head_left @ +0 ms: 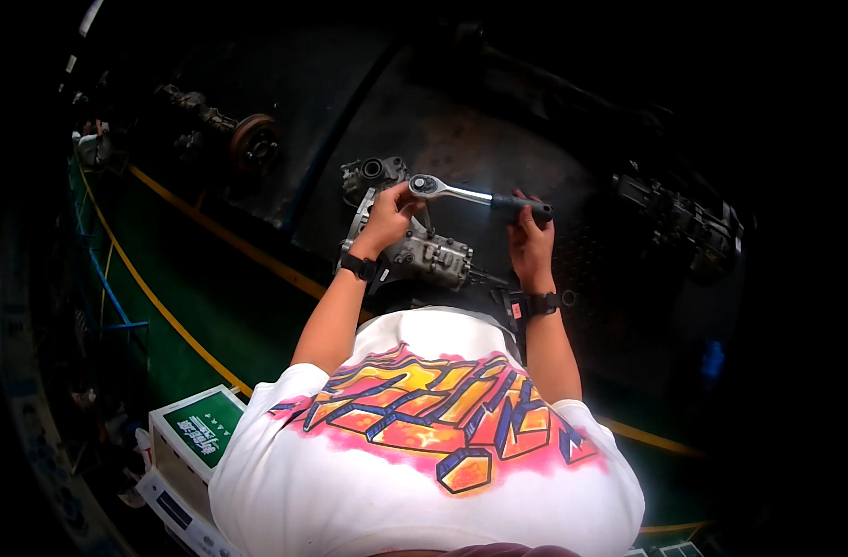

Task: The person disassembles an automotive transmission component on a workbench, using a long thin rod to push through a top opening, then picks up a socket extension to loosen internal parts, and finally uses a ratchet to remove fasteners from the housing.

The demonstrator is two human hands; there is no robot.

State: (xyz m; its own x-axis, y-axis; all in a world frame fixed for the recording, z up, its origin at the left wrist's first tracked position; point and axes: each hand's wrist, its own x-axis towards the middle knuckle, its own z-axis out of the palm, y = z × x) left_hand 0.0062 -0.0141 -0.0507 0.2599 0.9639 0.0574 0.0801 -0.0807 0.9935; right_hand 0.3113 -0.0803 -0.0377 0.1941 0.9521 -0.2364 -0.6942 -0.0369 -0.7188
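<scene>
Holding the shiny wrench (466, 195) by its round head (424, 186), my left hand (387, 219) is at ten o'clock from the silvery metal part (438, 260). The wrench sits at one o'clock. My right hand (533, 243) grips its black handle (509, 201) at two. A dark machine (679, 221) is at three.

The left forearm (336, 316) slants forward and inward over the near edge of the worktop (498, 139); the left hand (387, 223) continues that line, its back showing, fingers (404, 196) bent and drawn together in a grip. The right forearm (551, 351) points more nearly straight ahead, leaning slightly left. Beyond its wrist the right hand (533, 243) grips firmly, thumb on the near side. The two hands stand apart, at nearly equal reach.
</scene>
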